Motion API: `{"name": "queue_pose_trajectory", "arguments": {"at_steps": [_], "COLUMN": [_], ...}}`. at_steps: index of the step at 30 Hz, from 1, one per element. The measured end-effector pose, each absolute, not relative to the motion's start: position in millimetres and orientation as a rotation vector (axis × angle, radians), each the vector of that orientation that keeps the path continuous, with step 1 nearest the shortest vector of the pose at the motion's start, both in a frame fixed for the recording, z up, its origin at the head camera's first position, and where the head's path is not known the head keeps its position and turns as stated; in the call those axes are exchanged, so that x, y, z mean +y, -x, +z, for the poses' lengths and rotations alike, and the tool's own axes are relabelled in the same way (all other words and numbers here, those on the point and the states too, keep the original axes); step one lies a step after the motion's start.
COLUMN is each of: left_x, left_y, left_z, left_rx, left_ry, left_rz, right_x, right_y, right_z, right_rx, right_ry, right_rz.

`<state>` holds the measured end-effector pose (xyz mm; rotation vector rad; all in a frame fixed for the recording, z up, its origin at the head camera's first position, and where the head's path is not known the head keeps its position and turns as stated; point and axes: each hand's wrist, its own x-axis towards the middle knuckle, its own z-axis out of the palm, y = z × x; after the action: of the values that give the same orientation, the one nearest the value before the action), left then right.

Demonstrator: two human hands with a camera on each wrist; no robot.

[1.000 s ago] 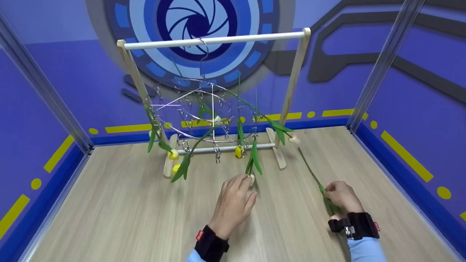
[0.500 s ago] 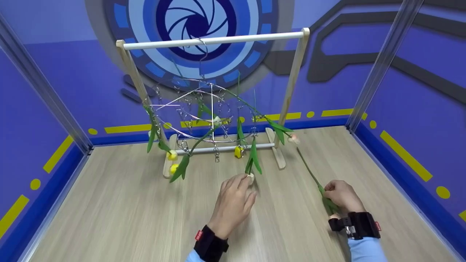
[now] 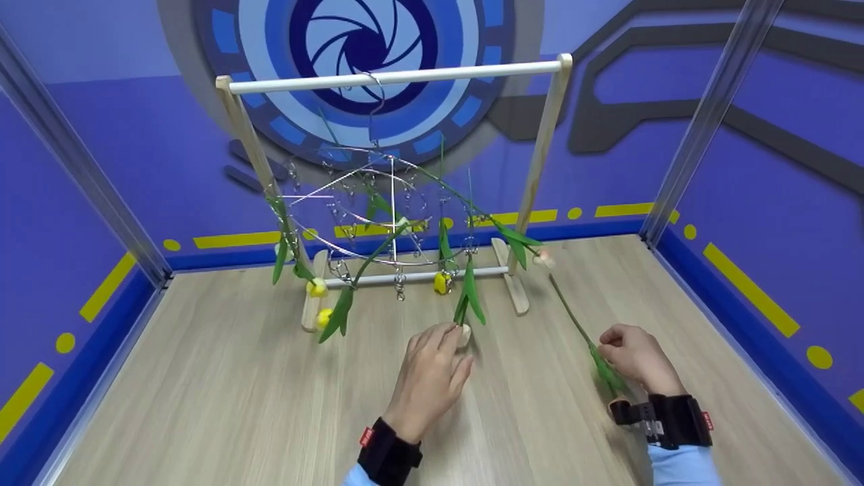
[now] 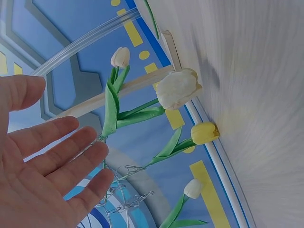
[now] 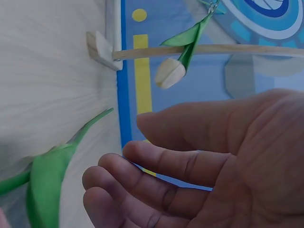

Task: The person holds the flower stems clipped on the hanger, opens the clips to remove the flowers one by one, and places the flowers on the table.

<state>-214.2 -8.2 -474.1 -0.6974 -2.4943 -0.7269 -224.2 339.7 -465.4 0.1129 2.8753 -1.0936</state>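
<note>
Several tulips already hang upside down from the wire clip hanger point(image 3: 378, 209) on the wooden rack point(image 3: 398, 71) — most done, approx. One loose tulip point(image 3: 580, 331) lies on the table point(image 3: 202, 391), not yet clipped. Right hand point(image 3: 634, 358) sits just beside its leaves, fingers loosely bent, gripping nothing. Left hand point(image 3: 428, 378) — fingers straight, empty — reaches at a hanging white tulip point(image 3: 464, 334).
</note>
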Motion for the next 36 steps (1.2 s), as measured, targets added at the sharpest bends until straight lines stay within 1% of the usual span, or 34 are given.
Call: {"name": "queue_pose_trajectory", "arguments": {"at_steps": [8,19,25,36], "left_x": [-10.0,-15.8,-18.4,-15.6], "left_y": [215.1,218.7,219.5,223.8], "left_z": [-472.7,-470.8,-467.3,-465.6], "left_rx": [-2.506,-2.470,-2.445,-2.388], "left_ry": [0.684,0.691,0.698,0.690], "left_rz": [-0.741,-0.804,-0.850,-0.879], "right_x": [326.7,301.6,282.1,254.2], "right_y": [216.7,214.9,220.7,241.7], "right_z": [-452.9,-449.9,-452.7,-473.0], "right_rx": [2.934,2.995,3.023,3.036], "right_ry": [0.013,0.231,0.351,0.511], "right_rz": [-1.085,-1.128,-1.184,-1.353]}}
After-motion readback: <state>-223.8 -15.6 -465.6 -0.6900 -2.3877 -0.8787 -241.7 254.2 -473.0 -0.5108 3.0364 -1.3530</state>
